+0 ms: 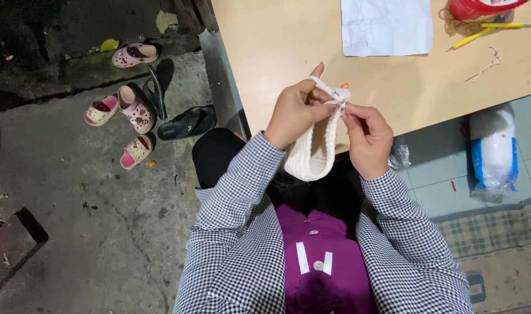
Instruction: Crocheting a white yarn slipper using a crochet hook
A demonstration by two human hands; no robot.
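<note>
Crochet pouch (313,152), cream, hanging above the lap at the near edge of the table (277,52); soft, light, floppy by the look. Left hand (294,113) and right hand (367,139) both pinched on its upper rim. Best gripped along that firmer rim, not the sagging body.

the left hand (295,113) and right hand (367,139) meet over the table's (277,52) near edge, the knitted piece (315,145) hanging between them. a paper sheet (386,26) lies toward the far edge, pens (486,30) near the far right corner. sandals (140,110) lie on the floor left of the table.
</note>
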